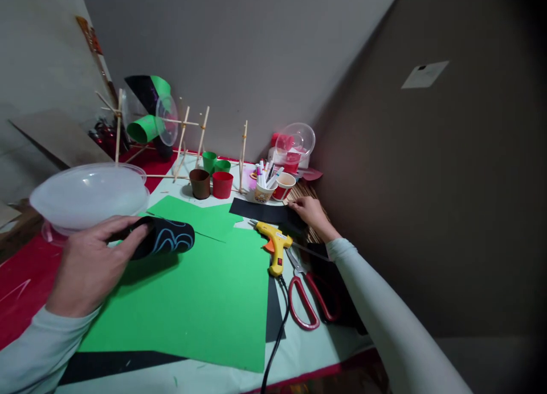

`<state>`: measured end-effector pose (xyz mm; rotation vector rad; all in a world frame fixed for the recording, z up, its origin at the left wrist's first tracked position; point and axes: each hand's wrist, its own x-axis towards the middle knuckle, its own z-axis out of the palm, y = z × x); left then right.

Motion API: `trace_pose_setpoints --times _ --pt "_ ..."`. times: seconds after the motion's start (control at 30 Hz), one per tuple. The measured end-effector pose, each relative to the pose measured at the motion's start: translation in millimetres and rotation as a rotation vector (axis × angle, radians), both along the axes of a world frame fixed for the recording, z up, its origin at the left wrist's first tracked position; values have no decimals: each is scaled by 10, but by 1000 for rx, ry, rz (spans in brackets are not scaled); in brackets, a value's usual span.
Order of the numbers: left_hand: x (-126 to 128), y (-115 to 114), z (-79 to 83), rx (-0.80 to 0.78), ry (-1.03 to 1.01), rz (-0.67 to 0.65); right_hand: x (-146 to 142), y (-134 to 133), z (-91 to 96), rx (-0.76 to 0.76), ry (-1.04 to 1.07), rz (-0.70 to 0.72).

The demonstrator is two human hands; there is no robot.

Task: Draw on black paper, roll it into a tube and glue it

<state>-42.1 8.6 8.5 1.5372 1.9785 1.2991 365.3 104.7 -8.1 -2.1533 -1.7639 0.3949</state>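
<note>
My left hand [88, 263] is closed around a black rolled tube with blue wavy lines [166, 237], held just above a large green paper sheet [192, 303]. A clear plastic bowl [89, 195] is fixed to the tube's far end. My right hand [311, 212] reaches to the far right, fingers bent down on a strip of black paper [265, 213] beside a bundle of wooden sticks [304, 192]. A yellow glue gun [276, 246] lies between my hands.
Red-handled scissors [305, 297] lie right of the glue gun, whose black cord [273, 337] runs to the table's front edge. Brown, red and green cups [213, 180], a cup of markers [265, 186], a stick frame [188, 138] and a green-black paper model [149, 106] stand at the back.
</note>
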Motion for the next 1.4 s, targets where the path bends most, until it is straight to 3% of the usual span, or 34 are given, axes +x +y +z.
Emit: trace_pose_setpoints --times 0.4,0.67,0.77,0.9,1.0,1.1,1.27,1.4 --pt "-23 53 -155 -17 -40 -221 384 -335 95 103 -227 -88" --pt "-116 193 -266 -111 71 -323 449 -528 134 152 -200 -85" --pt "-137 234 -265 -139 83 -371 455 -664 250 252 -158 -148" --pt "-169 278 -246 -164 30 -441 374 -883 562 484 -85 -277" --pt "-206 296 -184 -165 -23 -501 113 -1039 759 650 48 -296" --pt "-238 285 -54 -155 -59 -555 -390 -1190 744 690 289 -136" --pt "-257 211 219 -91 -45 -583 -1354 -1345 278 541 538 161" --pt "-244 200 334 -69 40 -573 -1715 -1370 -117 388 557 278"
